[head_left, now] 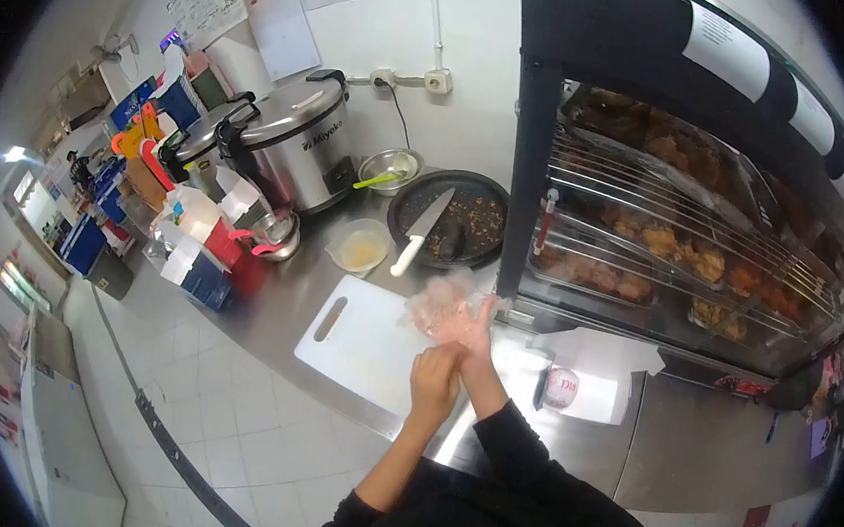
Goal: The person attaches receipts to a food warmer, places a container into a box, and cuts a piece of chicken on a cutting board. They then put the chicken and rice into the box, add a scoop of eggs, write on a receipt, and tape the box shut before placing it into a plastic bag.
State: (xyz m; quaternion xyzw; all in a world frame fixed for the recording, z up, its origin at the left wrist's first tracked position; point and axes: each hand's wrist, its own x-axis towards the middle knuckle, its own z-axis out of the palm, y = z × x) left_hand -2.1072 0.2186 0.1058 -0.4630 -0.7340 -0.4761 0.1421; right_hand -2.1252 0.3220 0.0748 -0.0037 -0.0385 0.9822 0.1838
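A clear, crumpled plastic glove (pixel 442 296) loosely covers the fingers of my right hand (pixel 471 334), which are spread apart over the right end of a white cutting board (pixel 367 343). My left hand (pixel 435 380) is closed at the base of my right hand, pinching what looks like the edge of the glove. Behind the board, a knife (pixel 424 229) with a white handle rests across the rim of a dark round pan (pixel 481 253) that holds brown crumbs. A translucent bowl (pixel 358 247) with pale contents stands left of the knife.
Two large rice cookers (pixel 297 157) stand at the back left, near a metal bowl (pixel 392 166) with a green utensil. Boxes and a red-handled strainer (pixel 272 236) line the left edge. On the right are a heated display case (pixel 640 230) with fried food and an open paper box (pixel 605 374).
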